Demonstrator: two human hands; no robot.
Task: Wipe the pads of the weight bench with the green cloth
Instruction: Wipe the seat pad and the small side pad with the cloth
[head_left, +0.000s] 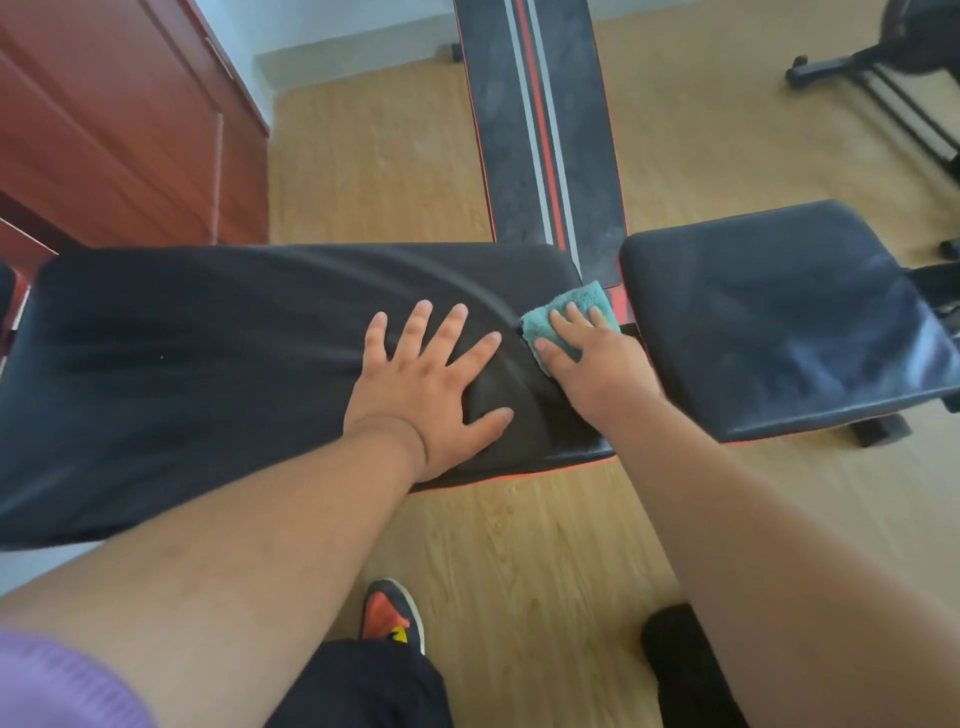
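The weight bench's long black back pad (208, 364) runs across the frame from the left. Its smaller black seat pad (779, 322) sits to the right, with a narrow gap between them. My left hand (431, 379) lies flat on the back pad near its right end, fingers spread, holding nothing. My right hand (587, 353) presses the green cloth (582, 304) onto the right end of the back pad, beside the gap. Most of the cloth is under my fingers.
A second bench pad with red and grey stripes (540, 130) stretches away behind the gap. A red-brown cabinet (114, 124) stands at the left. Black exercise equipment (883, 67) is at the far right on the wooden floor (519, 545). My shoe (392, 616) is below the bench.
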